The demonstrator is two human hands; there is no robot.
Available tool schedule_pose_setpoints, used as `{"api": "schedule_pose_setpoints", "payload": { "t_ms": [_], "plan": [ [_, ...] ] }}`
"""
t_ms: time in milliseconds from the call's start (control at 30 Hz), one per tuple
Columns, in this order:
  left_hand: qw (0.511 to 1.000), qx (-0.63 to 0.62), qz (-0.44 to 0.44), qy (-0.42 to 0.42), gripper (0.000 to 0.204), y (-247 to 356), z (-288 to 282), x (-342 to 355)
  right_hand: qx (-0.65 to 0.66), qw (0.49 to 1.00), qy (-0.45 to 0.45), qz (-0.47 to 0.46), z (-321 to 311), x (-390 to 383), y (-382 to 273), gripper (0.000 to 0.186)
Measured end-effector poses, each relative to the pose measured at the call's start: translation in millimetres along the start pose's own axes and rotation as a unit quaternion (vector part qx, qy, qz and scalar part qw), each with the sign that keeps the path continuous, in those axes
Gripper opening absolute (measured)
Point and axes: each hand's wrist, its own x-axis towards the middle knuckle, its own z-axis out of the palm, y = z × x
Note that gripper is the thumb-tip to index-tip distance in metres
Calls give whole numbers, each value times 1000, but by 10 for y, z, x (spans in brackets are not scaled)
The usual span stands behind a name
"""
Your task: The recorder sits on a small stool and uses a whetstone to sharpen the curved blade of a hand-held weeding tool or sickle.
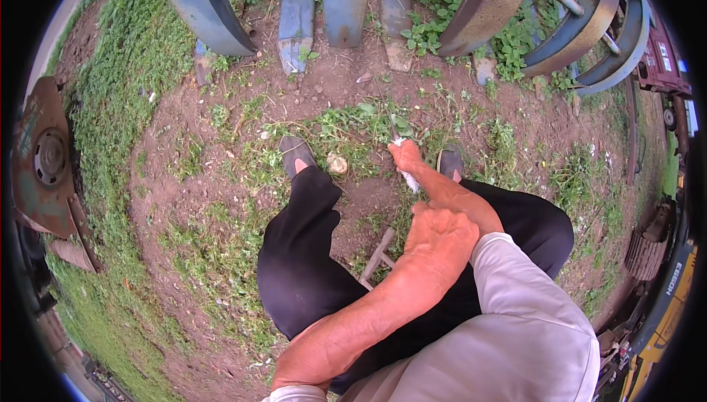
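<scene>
Weedy ground (184, 203) is edged at its far side by curved blue bars (202, 4). Beyond its right edge, pale lettering is borne by a yellow-and-grey machine (669, 306) and a red machine (655, 67). On the right forearm (468, 204) the left hand (442, 231) is laid, curled; whether it grips cannot be told. By the closed right hand (406, 156) a white-handled tool (411, 182) is held, blade toward the far edge.
</scene>
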Motion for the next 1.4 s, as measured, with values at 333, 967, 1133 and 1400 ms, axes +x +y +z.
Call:
{"api": "schedule_pose_setpoints", "payload": {
  "t_ms": [333,967,1133,1400],
  "plan": [
    [999,25,-35,-15,12,-14,142,35,-290,938,18,-188,-806,-2292,-984,22],
    [999,42,32,5,20,176,182,134,129,989,-73,-6,-647,-2500,-909,21],
    [997,34,31,-67,13,187,48,183,244,967,-64,32,-691,-2445,-921,21],
    [998,56,33,-8,15,125,-23,123,440,895,-44,65,-775,-2386,-1038,21]
  ]
}}
